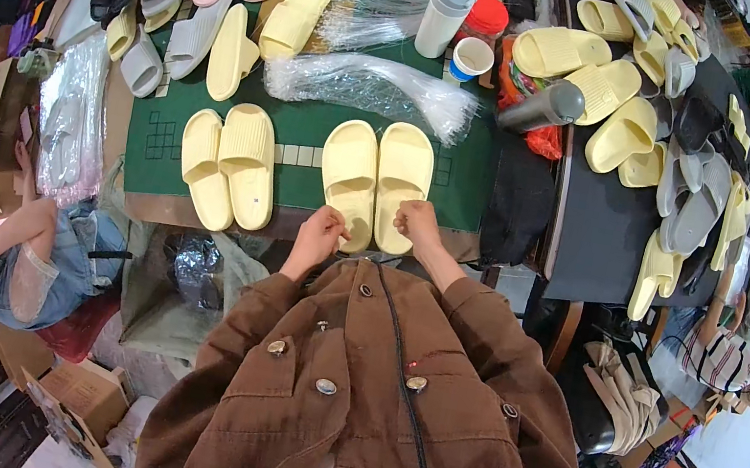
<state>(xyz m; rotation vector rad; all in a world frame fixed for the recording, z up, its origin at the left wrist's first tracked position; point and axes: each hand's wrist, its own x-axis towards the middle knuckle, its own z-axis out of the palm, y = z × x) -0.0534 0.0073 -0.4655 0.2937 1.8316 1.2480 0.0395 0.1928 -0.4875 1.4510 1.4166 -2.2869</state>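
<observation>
Fingers of the left hand [320, 233] are curled in, pinched at the heel of the left slipper of a pale yellow slipper pair [375, 180]; whether they grip the rim or only press it cannot be told. Fingers of the right hand [417, 218] are bent narrowly over the heel of the right slipper, touching it. Both hands emerge from brown jacket sleeves [473, 300].

The pair lies sole-down, side by side, on the green mat [314, 125], toes pointing away from the person and heels at the mat's near edge, directly under the fingertips. To the left of this pair, on the same mat, lies a second yellow pair [228, 165], apart from it. Beyond the pair, bundles of clear plastic bags [370, 85] stretch across the mat. Farther beyond stand a grey-lidded bottle [443, 15], a red-lidded jar [483, 19] and a white cup [471, 57]. To the right of the pair, past the mat's edge, yellow and grey slippers [666, 154] are heaped on a dark table. Nothing lies between hands and pair.
</observation>
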